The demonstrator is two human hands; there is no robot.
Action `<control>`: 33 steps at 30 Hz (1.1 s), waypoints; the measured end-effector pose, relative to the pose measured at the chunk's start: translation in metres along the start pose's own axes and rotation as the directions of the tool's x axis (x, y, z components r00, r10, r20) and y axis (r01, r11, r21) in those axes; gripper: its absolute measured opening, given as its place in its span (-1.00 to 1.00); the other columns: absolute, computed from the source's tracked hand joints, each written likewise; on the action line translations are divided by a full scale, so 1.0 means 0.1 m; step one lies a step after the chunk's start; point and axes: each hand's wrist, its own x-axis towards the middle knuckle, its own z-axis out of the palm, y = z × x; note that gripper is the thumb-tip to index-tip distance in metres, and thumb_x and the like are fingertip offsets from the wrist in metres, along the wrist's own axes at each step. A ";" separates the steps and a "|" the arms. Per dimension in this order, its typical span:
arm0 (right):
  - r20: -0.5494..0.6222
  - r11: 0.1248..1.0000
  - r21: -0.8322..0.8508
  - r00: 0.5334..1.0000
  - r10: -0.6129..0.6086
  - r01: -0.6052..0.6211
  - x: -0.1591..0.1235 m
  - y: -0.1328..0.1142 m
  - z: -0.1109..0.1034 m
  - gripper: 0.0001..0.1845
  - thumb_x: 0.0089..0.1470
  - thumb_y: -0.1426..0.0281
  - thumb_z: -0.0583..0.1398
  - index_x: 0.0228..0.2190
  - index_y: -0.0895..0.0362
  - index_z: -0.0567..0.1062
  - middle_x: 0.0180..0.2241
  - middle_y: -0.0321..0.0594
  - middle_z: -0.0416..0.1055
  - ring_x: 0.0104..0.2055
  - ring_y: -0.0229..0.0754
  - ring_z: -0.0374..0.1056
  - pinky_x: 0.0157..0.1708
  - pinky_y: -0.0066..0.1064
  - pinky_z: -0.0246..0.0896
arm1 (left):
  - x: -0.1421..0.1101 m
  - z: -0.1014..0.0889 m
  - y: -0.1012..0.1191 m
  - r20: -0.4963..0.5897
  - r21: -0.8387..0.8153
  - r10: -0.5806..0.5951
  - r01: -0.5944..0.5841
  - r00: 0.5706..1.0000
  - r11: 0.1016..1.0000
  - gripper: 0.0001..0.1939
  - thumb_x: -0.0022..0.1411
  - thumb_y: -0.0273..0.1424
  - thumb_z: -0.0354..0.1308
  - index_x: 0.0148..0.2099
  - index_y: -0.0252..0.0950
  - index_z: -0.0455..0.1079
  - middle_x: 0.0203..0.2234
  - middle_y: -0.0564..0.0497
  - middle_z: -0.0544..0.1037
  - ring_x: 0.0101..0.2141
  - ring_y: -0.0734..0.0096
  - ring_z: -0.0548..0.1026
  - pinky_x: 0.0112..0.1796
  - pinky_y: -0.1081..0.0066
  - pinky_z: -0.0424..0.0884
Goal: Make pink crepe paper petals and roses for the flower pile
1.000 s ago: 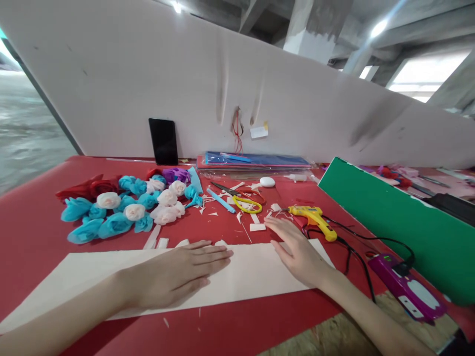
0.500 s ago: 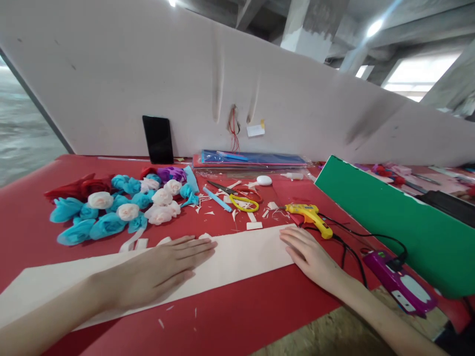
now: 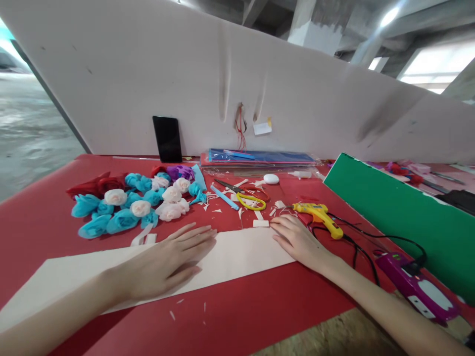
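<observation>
white paper (image 3: 245, 252) lies flat, apparently unworked, under your flattened, empty left hand (image 3: 163, 262); your right hand (image 3: 299, 244), half open, empty, rests at its end; flowers (image 3: 141, 208) look finished.

My long strip of paper (image 3: 237, 256), plain and creamy white, lies flat on the red bench (image 3: 237, 309). It runs crosswise in front of me on a slant, its left end nearer my body, its right end farther off. My left hand (image 3: 166, 262) covers part of its middle; my right hand (image 3: 295, 242) covers its far right corner.
</observation>
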 end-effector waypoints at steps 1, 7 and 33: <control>-0.005 1.000 -0.001 1.000 -0.003 0.003 0.00 0.00 0.01 -0.77 0.14 0.50 0.09 -0.18 0.19 0.50 -0.16 0.00 0.47 -0.10 0.03 0.34 -0.11 -0.06 0.32 | 0.00 -0.01 0.00 0.003 -0.007 0.004 -0.004 1.000 1.000 -0.40 0.36 -0.29 -0.09 0.35 -0.07 -0.22 0.28 0.04 0.03 0.25 0.15 0.04 0.21 0.09 0.03; -0.055 1.000 0.000 0.998 -0.016 0.016 0.00 0.01 0.04 -0.77 0.16 0.48 0.07 -0.26 0.14 0.53 -0.22 -0.06 0.50 -0.15 0.00 0.34 -0.14 -0.07 0.32 | 0.00 -0.02 0.01 0.032 -0.027 -0.006 0.007 0.999 1.000 -0.41 0.36 -0.28 -0.10 0.35 -0.08 -0.22 0.29 0.07 0.02 0.26 0.19 -0.02 0.23 0.09 -0.04; -0.175 0.999 0.036 0.984 0.030 -0.024 0.28 -0.22 0.07 -0.74 0.12 0.57 0.05 -0.38 0.15 0.53 -0.40 -0.10 0.46 -0.24 -0.01 0.30 -0.12 -0.03 0.24 | 0.04 -0.04 0.04 0.079 -0.098 0.004 0.004 0.997 0.995 -0.50 0.38 -0.33 -0.15 0.33 -0.07 -0.07 0.26 0.06 0.14 0.26 0.30 0.03 0.25 0.12 -0.20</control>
